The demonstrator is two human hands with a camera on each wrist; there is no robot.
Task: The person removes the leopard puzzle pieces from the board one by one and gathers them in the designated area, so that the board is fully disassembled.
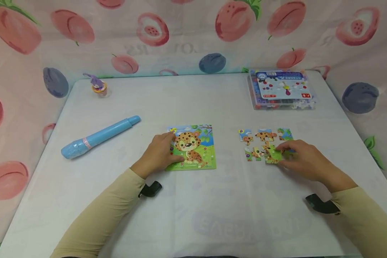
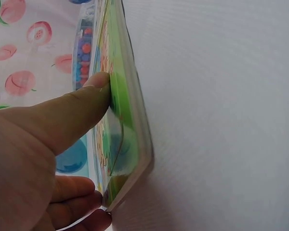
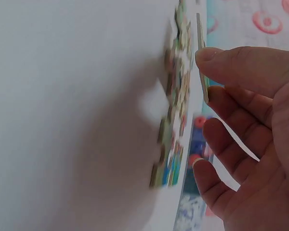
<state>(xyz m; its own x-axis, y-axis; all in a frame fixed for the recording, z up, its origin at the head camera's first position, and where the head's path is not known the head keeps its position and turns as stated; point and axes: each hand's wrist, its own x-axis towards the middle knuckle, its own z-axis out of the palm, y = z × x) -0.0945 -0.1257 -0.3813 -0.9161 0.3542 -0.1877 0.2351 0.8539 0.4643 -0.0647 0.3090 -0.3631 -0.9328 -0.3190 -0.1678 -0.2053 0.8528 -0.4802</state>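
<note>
My left hand (image 1: 158,152) grips the left side of a square leopard picture puzzle board (image 1: 193,148), which lies flat on the table. In the left wrist view the thumb lies on the board's printed face, and the other fingers are at its edge. To the right, my right hand (image 1: 304,159) pinches a green, leopard-spotted puzzle piece (image 1: 273,154) between thumb and fingertips. The right wrist view shows that piece (image 3: 200,36) edge-on, raised above several loose puzzle pieces (image 3: 171,106). Those loose pieces, such as a brown-eared one (image 1: 266,135), are spread in rough rows below the hand.
A light-blue tube with a tapered end (image 1: 106,136) lies at the left. Behind it stands a small purple-topped figure (image 1: 98,85). A clear plastic case of colourful parts (image 1: 282,89) sits at the back right. Fruit-printed cloth (image 1: 180,36) rises behind the white table (image 1: 193,100).
</note>
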